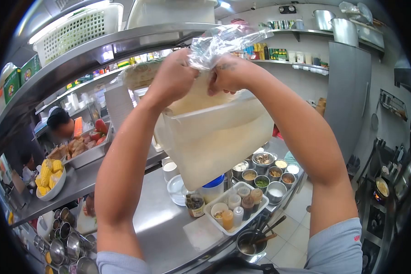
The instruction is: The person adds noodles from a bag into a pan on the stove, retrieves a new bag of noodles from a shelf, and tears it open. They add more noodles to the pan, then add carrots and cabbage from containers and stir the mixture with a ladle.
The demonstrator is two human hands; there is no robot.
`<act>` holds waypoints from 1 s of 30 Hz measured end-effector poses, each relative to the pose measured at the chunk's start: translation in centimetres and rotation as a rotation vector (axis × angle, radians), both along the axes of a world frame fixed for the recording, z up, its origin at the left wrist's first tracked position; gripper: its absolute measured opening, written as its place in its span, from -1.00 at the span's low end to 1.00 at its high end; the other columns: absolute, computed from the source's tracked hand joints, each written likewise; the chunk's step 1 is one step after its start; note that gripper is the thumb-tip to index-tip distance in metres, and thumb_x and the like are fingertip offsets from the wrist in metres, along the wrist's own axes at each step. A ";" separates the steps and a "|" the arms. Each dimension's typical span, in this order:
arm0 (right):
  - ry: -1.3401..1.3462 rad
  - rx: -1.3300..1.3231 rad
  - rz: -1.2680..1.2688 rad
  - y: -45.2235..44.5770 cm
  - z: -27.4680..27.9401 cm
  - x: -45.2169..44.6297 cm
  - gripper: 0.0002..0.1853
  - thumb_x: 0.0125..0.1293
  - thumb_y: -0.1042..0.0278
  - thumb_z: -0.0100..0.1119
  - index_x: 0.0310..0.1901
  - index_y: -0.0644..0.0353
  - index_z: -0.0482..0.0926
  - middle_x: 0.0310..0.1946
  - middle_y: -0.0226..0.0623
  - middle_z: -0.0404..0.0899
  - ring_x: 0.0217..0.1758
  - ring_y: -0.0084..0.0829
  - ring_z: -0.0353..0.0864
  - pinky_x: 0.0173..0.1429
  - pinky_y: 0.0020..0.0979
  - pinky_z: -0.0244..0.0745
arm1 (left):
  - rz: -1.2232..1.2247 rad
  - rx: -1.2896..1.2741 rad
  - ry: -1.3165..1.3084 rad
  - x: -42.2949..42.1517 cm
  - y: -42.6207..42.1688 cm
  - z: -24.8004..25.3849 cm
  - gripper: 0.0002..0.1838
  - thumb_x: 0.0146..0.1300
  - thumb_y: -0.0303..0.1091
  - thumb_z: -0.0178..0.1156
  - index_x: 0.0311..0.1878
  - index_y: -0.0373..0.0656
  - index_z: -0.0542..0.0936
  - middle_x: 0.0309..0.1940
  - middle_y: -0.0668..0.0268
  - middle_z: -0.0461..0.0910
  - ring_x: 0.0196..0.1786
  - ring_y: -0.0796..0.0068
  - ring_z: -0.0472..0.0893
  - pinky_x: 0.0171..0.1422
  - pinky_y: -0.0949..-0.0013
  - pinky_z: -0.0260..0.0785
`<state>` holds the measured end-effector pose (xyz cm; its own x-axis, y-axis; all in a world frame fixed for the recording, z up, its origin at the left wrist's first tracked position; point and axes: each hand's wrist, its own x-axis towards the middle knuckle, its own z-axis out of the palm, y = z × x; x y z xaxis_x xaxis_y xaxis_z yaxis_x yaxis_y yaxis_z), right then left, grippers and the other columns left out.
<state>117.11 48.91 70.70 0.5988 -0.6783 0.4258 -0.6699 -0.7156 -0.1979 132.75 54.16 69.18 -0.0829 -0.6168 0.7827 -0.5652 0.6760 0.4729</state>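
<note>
Both arms are raised in front of me. My left hand (177, 75) and my right hand (230, 74) are closed on the gathered neck of a clear plastic bag (226, 41). Below my hands, the bag's lower part reaches into a large translucent white bin (219, 141), which holds something pale. The bin appears tilted, and what supports it is hidden. My fingers are partly covered by the crumpled plastic.
A steel shelf (164, 32) runs overhead with a white basket (80, 34). Below are a tray of bottles (236, 208), several small metal containers and a pot (251, 242). At left are a corn bowl (51, 180), a meat tray (89, 153) and a person (65, 124).
</note>
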 end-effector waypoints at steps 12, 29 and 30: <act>-0.488 -0.613 0.235 0.7 2.5 -5.2 -0.87 0.02 0.42 0.31 -0.41 0.29 0.64 -0.49 -0.14 0.63 -0.43 -0.29 0.62 -0.28 -0.32 0.48 | 0.087 0.162 -0.183 -1.7 1.6 1.3 -0.54 0.15 -0.18 0.35 0.06 -0.21 0.53 -0.13 0.25 0.61 -0.05 0.42 0.53 0.12 0.33 0.33; -0.539 -0.336 0.157 -3.0 -0.6 -5.4 -0.53 0.10 0.01 0.38 -0.27 0.37 0.62 -0.49 -0.32 0.60 -0.57 -0.54 0.45 -0.39 -0.46 0.41 | 0.161 -0.432 0.118 -0.8 -2.1 2.2 -0.87 0.24 -0.43 0.21 -0.32 -0.33 0.58 -0.51 0.30 0.58 -0.47 0.55 0.42 -0.34 0.34 0.30; -0.484 -0.399 0.166 -2.0 -0.2 -5.0 -0.59 0.09 0.06 0.38 -0.34 0.34 0.63 -0.52 -0.30 0.60 -0.57 -0.52 0.45 -0.40 -0.43 0.40 | 0.168 -0.426 0.118 -1.2 -1.8 2.3 -0.87 0.24 -0.43 0.21 -0.32 -0.33 0.58 -0.51 0.30 0.58 -0.47 0.55 0.42 -0.34 0.34 0.30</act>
